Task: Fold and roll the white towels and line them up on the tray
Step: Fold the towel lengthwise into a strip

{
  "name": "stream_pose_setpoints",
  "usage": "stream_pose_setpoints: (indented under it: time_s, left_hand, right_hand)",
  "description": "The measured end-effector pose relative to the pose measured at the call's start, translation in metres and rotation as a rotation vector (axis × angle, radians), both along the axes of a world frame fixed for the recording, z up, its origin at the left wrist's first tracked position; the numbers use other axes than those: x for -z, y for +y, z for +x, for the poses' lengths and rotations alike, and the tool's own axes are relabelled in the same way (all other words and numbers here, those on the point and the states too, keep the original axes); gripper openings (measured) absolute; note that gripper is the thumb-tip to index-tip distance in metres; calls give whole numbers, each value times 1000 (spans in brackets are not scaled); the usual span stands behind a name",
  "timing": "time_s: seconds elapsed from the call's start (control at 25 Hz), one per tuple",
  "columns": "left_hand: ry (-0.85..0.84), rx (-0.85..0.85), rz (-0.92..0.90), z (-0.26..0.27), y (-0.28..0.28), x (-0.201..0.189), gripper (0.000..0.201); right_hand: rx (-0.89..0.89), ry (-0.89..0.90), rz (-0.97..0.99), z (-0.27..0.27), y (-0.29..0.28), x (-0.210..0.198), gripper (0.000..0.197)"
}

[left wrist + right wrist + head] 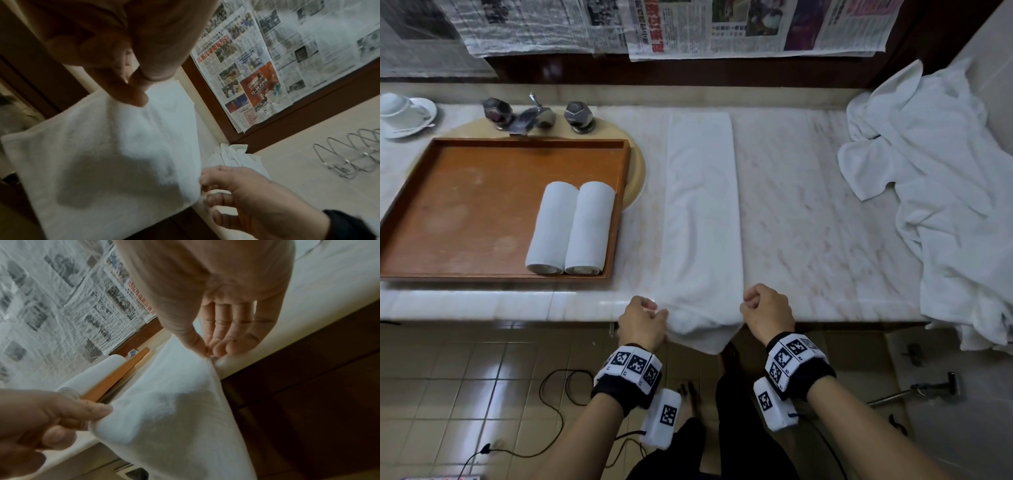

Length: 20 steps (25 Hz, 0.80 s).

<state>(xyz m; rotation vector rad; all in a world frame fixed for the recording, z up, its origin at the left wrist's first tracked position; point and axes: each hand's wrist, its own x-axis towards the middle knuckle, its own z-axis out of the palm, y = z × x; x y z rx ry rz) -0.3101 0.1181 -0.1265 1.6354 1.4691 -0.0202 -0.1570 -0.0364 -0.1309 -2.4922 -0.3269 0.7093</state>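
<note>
I see my left hand (642, 322) and right hand (767, 313) apart, each pinching a near corner of the folded white towel (700, 212), lying lengthwise on the counter (808, 212), near end hanging over the edge, two rolled towels (571, 228) side by side on the tray (458, 205).

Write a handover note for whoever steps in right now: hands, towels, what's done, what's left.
Left hand pinches the near left edge of the long folded white towel strip; right hand pinches its near right edge. The strip lies on the pale marble counter, its near end hanging over the front edge.
Done: two rolled white towels lie side by side at the right of the orange wooden tray.
Left: roll this strip, place it beside them, then work through the heap of loose white towels on the right.
</note>
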Motion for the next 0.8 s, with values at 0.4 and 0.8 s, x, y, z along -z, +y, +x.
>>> stream_pose_setpoints:
  time_s: [0.4,0.8]
  left_hand:
    - [14,-28,-119,7,9,-3,24]
    - [49,-74,-92,15,9,-3,31]
  right_hand:
    - [-133,-41,-139,6,11,0,29]
    - [-160,-16,-102,8,-4,-6,40]
